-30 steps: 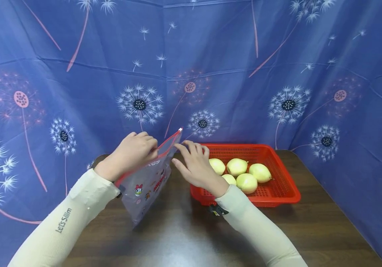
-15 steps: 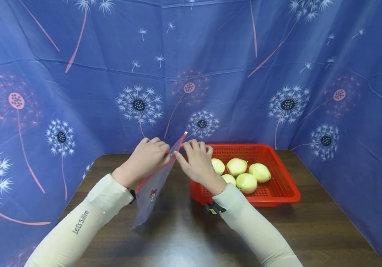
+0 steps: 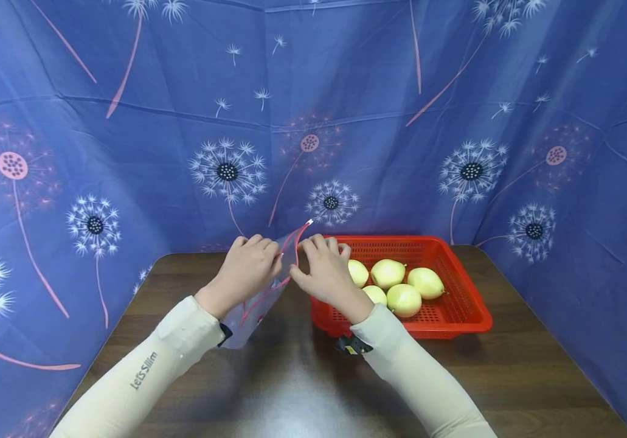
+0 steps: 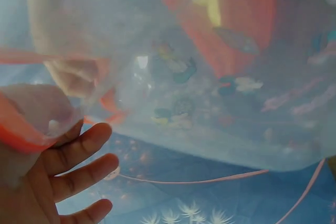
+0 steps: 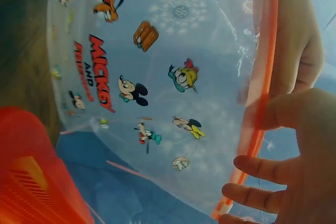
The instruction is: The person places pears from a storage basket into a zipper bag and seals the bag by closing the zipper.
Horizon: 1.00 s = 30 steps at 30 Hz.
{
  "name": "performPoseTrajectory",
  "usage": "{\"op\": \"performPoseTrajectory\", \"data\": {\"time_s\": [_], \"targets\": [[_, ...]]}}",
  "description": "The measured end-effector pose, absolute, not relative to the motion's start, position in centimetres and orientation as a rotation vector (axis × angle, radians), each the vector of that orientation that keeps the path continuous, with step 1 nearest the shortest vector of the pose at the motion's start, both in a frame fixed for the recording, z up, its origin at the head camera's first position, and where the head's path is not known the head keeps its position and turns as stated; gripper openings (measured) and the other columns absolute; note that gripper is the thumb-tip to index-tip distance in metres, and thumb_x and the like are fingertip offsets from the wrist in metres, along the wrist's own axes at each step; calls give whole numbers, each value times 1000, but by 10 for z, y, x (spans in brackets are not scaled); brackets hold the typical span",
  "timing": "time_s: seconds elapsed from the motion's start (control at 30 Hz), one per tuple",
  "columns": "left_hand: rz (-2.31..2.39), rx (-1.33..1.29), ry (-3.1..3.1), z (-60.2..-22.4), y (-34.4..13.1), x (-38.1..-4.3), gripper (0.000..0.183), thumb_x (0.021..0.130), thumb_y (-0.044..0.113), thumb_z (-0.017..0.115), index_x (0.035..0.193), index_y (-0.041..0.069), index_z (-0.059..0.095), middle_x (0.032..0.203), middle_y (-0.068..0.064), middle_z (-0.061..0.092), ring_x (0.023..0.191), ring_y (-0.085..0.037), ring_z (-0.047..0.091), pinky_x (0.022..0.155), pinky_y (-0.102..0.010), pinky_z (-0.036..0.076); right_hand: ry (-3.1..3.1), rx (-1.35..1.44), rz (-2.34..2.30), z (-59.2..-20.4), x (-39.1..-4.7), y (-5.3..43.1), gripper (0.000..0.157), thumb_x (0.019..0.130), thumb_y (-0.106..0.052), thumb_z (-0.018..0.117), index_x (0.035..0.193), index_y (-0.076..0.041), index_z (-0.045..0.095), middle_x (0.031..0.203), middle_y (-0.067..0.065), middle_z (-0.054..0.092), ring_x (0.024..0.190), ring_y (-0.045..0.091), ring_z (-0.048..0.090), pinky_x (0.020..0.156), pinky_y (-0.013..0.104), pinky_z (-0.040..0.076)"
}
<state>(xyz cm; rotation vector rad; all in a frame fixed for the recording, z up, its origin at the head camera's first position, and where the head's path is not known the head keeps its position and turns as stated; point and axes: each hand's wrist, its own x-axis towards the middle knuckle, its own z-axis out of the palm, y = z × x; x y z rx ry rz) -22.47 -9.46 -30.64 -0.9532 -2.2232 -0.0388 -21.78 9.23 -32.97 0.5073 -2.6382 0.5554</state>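
Note:
A clear plastic zip bag with a red zipper edge and cartoon prints hangs between my two hands. In the head view my left hand pinches one side of its mouth near the top. Facing it, my right hand pinches the other side, thumb and forefinger on the red edge in the right wrist view. The two red edges stand apart, with a white zipper slider at the far corner. The left wrist view shows the left hand's other fingers extended below the bag. Much of the bag is hidden behind the left hand.
A red perforated basket stands right of the bag, partly behind the right wrist. Inside lie several pale yellow-green pears. Beneath is a dark wooden table. A blue dandelion-print curtain closes off the back and sides.
My left hand has moved right, bringing the bag close to my right hand. The bag's red edges have parted, and its lower part has lifted a little. The basket has stayed put.

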Motion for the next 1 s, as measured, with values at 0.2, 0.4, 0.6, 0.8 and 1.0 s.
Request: {"op": "performPoseTrajectory", "data": {"time_s": [0.2,0.4,0.6,0.8,1.0], "targets": [[-68,-894,-2202,-315,-99,-229,23,90,13,65,72,7,52,66,-5,54,67,-25,54,59,-40,41,-2629,530,487,-337,-218,94,28,85,-25,66,108,-9,62,115,10,57,104,33,46,91,60,30],[-1,-870,-2208,-317,-102,-230,28,90,20,72,73,6,54,67,-5,57,70,-26,55,60,-40,42,-2610,530,470,-344,-219,96,18,86,-17,64,102,-9,63,119,11,56,106,34,46,93,60,30],[136,-866,-2164,-319,-108,-230,31,86,25,77,73,6,56,67,-5,59,70,-25,54,64,-41,42,-2574,545,428,-348,-221,100,14,84,-11,63,98,-9,64,114,11,57,105,34,46,94,61,31],[149,-859,-2089,-317,-116,-234,26,79,12,75,66,6,54,63,-7,59,65,-26,51,64,-42,41,-2539,559,389,-352,-221,105,8,86,-13,62,92,-9,64,112,11,58,103,34,46,93,61,30],[152,-828,-2192,-308,-124,-230,16,77,8,72,69,5,59,67,-9,62,69,-28,52,68,-45,40,-2566,571,353,-358,-223,111,7,84,-14,63,88,-8,63,113,12,59,107,36,46,94,63,29]]}}
